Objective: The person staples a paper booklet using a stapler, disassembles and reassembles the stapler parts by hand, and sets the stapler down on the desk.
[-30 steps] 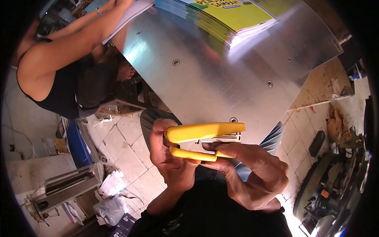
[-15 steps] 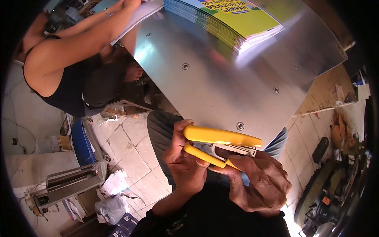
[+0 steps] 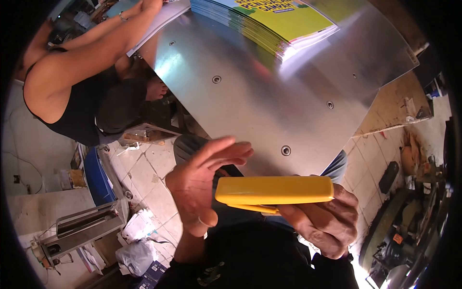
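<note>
A yellow stapler (image 3: 274, 190) lies crosswise above my lap, its long smooth handle facing up. My right hand (image 3: 325, 219) grips it at its right end, fingers beneath and behind it. Beside the left end is my left hand (image 3: 197, 185), open, with thumb and fingers apart and nothing between them. The thinner lower yellow arm (image 3: 252, 208) shows just under the handle. Most of the stapler's metal part is hidden from view.
Beyond my hands is a metal table (image 3: 269, 115) with a stack of green-covered booklets (image 3: 288, 26). A person (image 3: 72, 86) sits at the left, arms on papers (image 3: 163, 24). A blue object (image 3: 98, 178) and a plastic bag (image 3: 137, 255) are lower left.
My left hand has let go of the stapler and opened to its left. The stapler has turned so that its handle faces up, and its metal part no longer shows.
</note>
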The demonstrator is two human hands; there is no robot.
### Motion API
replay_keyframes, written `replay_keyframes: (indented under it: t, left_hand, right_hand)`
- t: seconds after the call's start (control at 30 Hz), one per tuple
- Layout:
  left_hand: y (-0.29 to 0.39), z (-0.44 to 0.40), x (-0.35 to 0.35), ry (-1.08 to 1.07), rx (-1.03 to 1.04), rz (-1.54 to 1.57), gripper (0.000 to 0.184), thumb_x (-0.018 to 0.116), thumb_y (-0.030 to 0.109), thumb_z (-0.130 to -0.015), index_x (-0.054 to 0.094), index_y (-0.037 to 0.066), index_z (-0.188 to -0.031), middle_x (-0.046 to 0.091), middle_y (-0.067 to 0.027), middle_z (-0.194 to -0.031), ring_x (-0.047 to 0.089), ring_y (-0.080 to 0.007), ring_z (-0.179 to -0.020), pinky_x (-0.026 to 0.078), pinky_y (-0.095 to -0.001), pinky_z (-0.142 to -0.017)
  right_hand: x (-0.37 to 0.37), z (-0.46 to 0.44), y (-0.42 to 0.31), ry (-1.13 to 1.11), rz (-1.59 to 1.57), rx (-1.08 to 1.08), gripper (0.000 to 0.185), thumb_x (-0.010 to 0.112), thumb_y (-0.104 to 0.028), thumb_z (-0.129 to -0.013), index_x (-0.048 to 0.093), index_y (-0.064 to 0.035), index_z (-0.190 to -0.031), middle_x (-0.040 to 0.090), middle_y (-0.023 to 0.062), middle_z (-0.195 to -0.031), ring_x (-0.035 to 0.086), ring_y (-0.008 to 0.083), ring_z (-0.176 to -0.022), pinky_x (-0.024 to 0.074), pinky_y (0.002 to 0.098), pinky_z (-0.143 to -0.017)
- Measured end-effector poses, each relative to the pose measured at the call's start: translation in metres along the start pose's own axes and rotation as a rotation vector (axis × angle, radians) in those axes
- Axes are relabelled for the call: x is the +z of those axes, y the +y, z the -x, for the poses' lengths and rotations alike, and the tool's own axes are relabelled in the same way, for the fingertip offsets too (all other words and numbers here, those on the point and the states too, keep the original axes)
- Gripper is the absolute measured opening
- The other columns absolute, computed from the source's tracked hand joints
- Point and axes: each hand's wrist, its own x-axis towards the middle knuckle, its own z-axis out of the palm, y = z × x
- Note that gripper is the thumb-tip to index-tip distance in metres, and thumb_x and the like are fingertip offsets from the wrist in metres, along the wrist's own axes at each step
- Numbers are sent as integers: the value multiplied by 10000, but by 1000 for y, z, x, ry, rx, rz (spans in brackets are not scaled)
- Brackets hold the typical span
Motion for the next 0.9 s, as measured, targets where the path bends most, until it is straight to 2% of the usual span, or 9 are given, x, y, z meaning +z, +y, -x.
replay_keyframes:
  t: [0.13, 0.17, 0.27, 0.37, 0.63, 0.73, 0.8, 0.83, 0.9]
  left_hand:
    - [35, -13, 11, -270, -170, -314, 522, 798, 113, -856, 582, -123, -1268, 664, -224, -1207, 659, -249, -1127, 522, -364, -964]
    - [40, -17, 15, -288, -194, -358, 395, 705, -34, -893, 590, -110, -1263, 676, -206, -1192, 665, -222, -1105, 522, -345, -966]
    - [39, -15, 28, -156, -253, -284, 395, 650, -18, -868, 576, -153, -1231, 665, -239, -1172, 661, -240, -1099, 511, -358, -989]
    - [33, -12, 36, -95, -256, -224, 409, 650, -4, -890, 563, -151, -1261, 660, -229, -1190, 652, -231, -1112, 505, -359, -999]
    - [16, -3, 44, -67, -233, -106, 403, 654, -16, -943, 530, -149, -1302, 650, -171, -1197, 627, -194, -1134, 500, -326, -992]
    - [17, -1, 43, -29, -346, 52, 438, 659, 22, -951, 510, -150, -1325, 640, -178, -1206, 623, -202, -1142, 497, -330, -997]
    - [15, 2, 43, -10, -472, 161, 462, 660, 46, -957, 495, -150, -1342, 632, -186, -1217, 618, -209, -1152, 491, -336, -1006]
    - [10, 4, 41, -5, -482, 271, 487, 654, 67, -964, 475, -151, -1360, 621, -193, -1231, 611, -216, -1165, 481, -343, -1019]
    - [6, 3, 38, -29, -492, 401, 537, 645, 103, -973, 435, -150, -1397, 597, -205, -1263, 590, -228, -1193, 456, -361, -1048]
  right_hand:
    - [-10, -9, 2, -201, 10, -29, 249, 826, -178, -755, 792, -100, -989, 754, 9, -958, 753, 180, -841, 606, 369, -915]
    - [-11, -11, 5, -197, 31, -31, 250, 821, -195, -766, 791, -103, -996, 754, 10, -958, 752, 180, -837, 607, 373, -909]
    - [-7, -11, 12, -146, -16, 4, 266, 822, -228, -777, 782, -95, -1004, 751, 18, -944, 751, 190, -842, 617, 381, -873]
    - [13, -2, 23, 164, -284, 163, 283, 856, -170, -748, 754, -49, -981, 731, 80, -905, 745, 231, -829, 624, 355, -791]
    - [19, 15, 20, 195, -389, 323, 190, 820, -89, -802, 736, -36, -964, 720, 90, -921, 738, 225, -820, 618, 313, -728]
    - [21, 19, 21, 175, -380, 208, 371, 840, -68, -785, 642, 2, -1090, 711, 137, -930, 741, 245, -868, 624, 339, -772]
    - [28, 15, 10, 440, -827, 530, 590, 870, -46, -751, 465, 22, -1175, 694, 198, -915, 740, 277, -907, 625, 387, -812]
    - [21, 11, 25, 328, -740, 366, 698, 880, -13, -732, 338, 1, -1172, 684, 242, -896, 738, 292, -925, 623, 402, -819]
    - [21, 9, 23, 320, -773, 392, 699, 881, -11, -730, 331, -4, -1161, 686, 242, -905, 738, 294, -925, 621, 404, -829]
